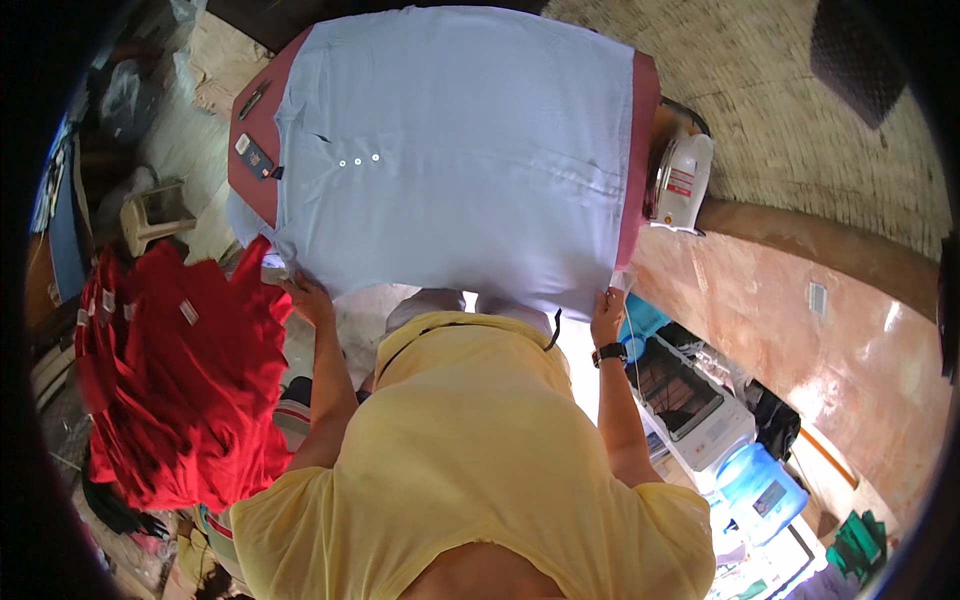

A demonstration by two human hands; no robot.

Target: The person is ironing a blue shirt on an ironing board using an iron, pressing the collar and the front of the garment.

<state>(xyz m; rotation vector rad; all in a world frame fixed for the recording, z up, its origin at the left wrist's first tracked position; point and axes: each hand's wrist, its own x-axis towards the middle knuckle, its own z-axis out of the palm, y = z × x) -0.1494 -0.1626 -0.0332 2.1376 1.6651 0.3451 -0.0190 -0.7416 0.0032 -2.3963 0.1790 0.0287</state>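
Fingers of the left hand (306, 297) and right hand (606, 312) are closed on the near corners of a light blue shirt (460, 150), spread flat on a red-covered board (262, 125). Fingertips are hidden under the cloth. An iron (682, 180) is partly hidden beyond the board's right end.

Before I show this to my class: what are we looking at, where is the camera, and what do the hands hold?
There is no machine: a person works with bare hands. The single picture comes from a wide fisheye camera on the head, looking down, so straight edges bend. A light blue shirt lies spread on a reddish ironing board. The left hand and right hand each grip the shirt's near edge. An iron stands at the board's right end. Red garments are piled on the left.
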